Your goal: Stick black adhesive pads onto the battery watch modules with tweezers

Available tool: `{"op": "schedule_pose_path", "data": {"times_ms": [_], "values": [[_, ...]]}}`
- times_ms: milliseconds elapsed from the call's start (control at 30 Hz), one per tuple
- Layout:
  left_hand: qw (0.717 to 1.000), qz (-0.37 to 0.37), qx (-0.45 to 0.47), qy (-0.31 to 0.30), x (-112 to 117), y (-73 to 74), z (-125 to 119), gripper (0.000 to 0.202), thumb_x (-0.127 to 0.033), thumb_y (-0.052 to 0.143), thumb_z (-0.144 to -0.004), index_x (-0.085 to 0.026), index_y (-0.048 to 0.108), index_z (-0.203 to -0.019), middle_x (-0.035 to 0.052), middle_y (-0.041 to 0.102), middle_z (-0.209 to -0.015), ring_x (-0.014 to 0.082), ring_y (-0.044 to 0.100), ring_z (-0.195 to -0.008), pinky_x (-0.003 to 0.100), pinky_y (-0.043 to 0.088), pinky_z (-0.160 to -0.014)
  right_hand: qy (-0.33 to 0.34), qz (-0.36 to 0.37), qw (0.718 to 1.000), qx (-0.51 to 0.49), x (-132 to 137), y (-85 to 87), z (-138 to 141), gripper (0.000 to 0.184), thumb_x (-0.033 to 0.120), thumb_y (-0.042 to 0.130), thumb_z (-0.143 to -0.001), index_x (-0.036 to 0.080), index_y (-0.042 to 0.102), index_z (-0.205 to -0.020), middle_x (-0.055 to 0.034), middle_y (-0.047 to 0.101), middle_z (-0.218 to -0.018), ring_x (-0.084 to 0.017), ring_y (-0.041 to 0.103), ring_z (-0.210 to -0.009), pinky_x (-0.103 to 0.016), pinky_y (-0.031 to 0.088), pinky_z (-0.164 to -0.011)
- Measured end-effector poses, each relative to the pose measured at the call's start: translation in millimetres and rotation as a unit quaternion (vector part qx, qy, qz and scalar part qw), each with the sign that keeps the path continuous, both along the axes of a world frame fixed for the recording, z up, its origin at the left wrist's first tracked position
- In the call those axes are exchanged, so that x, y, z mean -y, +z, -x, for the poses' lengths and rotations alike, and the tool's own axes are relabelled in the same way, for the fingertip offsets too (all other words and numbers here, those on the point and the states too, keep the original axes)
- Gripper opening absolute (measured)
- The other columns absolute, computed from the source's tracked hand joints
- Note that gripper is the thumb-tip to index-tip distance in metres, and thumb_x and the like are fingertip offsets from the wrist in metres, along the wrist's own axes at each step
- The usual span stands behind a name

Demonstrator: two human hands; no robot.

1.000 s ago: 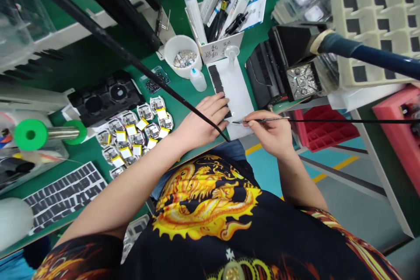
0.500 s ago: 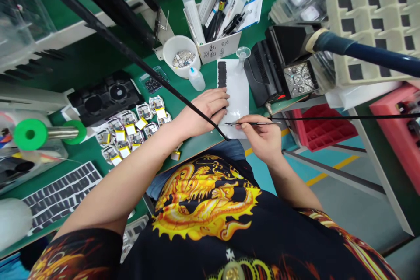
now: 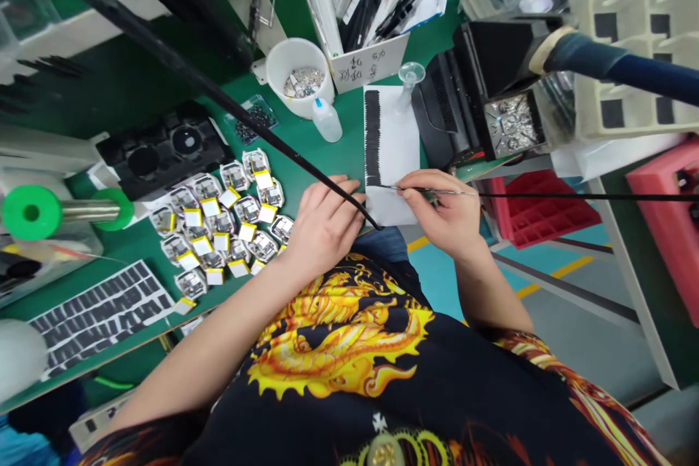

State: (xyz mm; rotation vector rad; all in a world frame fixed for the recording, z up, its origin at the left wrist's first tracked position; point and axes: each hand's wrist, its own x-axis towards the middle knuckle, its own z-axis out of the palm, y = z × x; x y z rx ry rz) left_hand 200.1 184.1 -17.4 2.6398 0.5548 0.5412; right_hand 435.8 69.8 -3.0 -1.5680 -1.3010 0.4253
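Observation:
A white sheet [image 3: 401,149] with a black strip of small pads [image 3: 372,137] along its left side lies at the near edge of the green bench. My right hand [image 3: 445,215] pinches thin metal tweezers [image 3: 423,191], their tips at the lower end of the black strip. My left hand [image 3: 323,222] rests beside the sheet's lower left corner, fingers curled loosely; I cannot see anything in it. A cluster of small silver parts with yellow tags [image 3: 221,222] lies just left of that hand.
A white cup of metal bits [image 3: 302,77], a small squeeze bottle [image 3: 326,120] and a box of pens and syringes [image 3: 367,62] stand behind the sheet. A black machine [image 3: 486,98] sits to the right, a black fixture [image 3: 161,153] and a green solder spool [image 3: 30,211] to the left.
My left hand slid off the sheet to its lower left corner. The tweezers moved up to the bottom end of the black strip.

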Motion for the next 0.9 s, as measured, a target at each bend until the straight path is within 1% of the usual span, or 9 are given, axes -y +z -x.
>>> {"op": "schedule_pose_path", "data": {"times_ms": [67,133,233,333,400,533,733,900], "values": [[1.000,-0.005,-0.009,0.000,7.2,0.7,-0.9,0.039,-0.016,0.064,-0.108,-0.020,0.065,-0.147,0.0165,0.072,-0.154,0.0386,0.059,-0.154,0.062,0.054,-0.122,0.040,0.009,0.999,0.020,-6.6,0.1,-2.6,0.010,0.027,0.072,-0.107,0.029,0.082,-0.109,-0.0031,0.087,-0.107,-0.022,0.083,-0.101,-0.040,0.069,-0.096],[1.000,-0.011,-0.017,-0.011,10.5,2.8,-3.1,0.041,-0.015,0.063,-0.109,-0.020,0.065,-0.149,0.0156,0.072,-0.155,0.0391,0.059,-0.154,0.062,0.054,-0.121,0.065,0.018,0.997,0.034,-11.2,-1.1,-5.1,0.010,0.027,0.071,-0.108,0.029,0.081,-0.110,-0.0031,0.087,-0.107,-0.022,0.083,-0.101,-0.041,0.069,-0.096],[0.999,-0.025,-0.035,-0.031,11.1,5.8,-4.7,0.035,-0.016,0.063,-0.110,-0.020,0.069,-0.144,0.0128,0.075,-0.152,0.0385,0.063,-0.150,0.060,0.056,-0.119,0.082,0.023,0.995,0.050,-15.3,-2.9,-8.2,0.010,0.027,0.070,-0.108,0.029,0.080,-0.110,-0.0028,0.087,-0.108,-0.022,0.083,-0.102,-0.041,0.069,-0.096],[0.996,-0.053,-0.055,-0.046,10.9,6.8,-3.5,0.027,-0.018,0.064,-0.110,-0.018,0.075,-0.135,0.0129,0.076,-0.151,0.0393,0.064,-0.148,0.060,0.058,-0.117,0.098,0.018,0.993,0.063,-17.5,-2.6,-9.1,0.011,0.025,0.070,-0.108,0.029,0.080,-0.110,-0.0028,0.086,-0.107,-0.022,0.083,-0.101,-0.040,0.069,-0.094],[0.994,-0.066,-0.064,-0.053,11.0,6.7,-2.3,0.025,-0.018,0.064,-0.110,-0.016,0.076,-0.132,0.0140,0.075,-0.152,0.0402,0.064,-0.149,0.061,0.058,-0.117,0.104,0.020,0.992,0.068,-18.4,-1.7,-8.5,0.011,0.025,0.069,-0.109,0.028,0.080,-0.110,-0.0028,0.086,-0.106,-0.022,0.083,-0.100,-0.039,0.068,-0.093],[0.994,-0.060,-0.072,-0.058,10.6,6.0,-1.7,0.028,-0.016,0.065,-0.109,-0.018,0.077,-0.133,0.0154,0.074,-0.153,0.0404,0.064,-0.150,0.063,0.058,-0.116,0.114,0.028,0.990,0.080,-19.6,-1.5,-6.3,0.013,0.025,0.067,-0.110,0.027,0.079,-0.111,-0.0039,0.086,-0.108,-0.022,0.083,-0.101,-0.038,0.067,-0.095],[0.992,-0.082,-0.065,-0.066,8.8,6.2,-2.1,0.025,-0.017,0.065,-0.109,-0.015,0.077,-0.131,0.0159,0.076,-0.150,0.0405,0.066,-0.148,0.059,0.059,-0.116,0.134,0.042,0.986,0.087,-22.3,-4.9,-6.2,0.015,0.025,0.064,-0.111,0.026,0.079,-0.111,-0.0053,0.086,-0.110,-0.022,0.082,-0.103,-0.038,0.066,-0.094],[0.993,-0.068,-0.073,-0.064,8.7,7.3,-1.6,0.026,-0.016,0.066,-0.108,-0.019,0.077,-0.132,0.0146,0.075,-0.151,0.0396,0.065,-0.149,0.060,0.058,-0.116,0.133,0.046,0.986,0.093,-24.8,-6.6,-6.6,0.015,0.026,0.064,-0.111,0.026,0.079,-0.111,-0.0050,0.087,-0.111,-0.022,0.082,-0.102,-0.038,0.066,-0.095]]}}
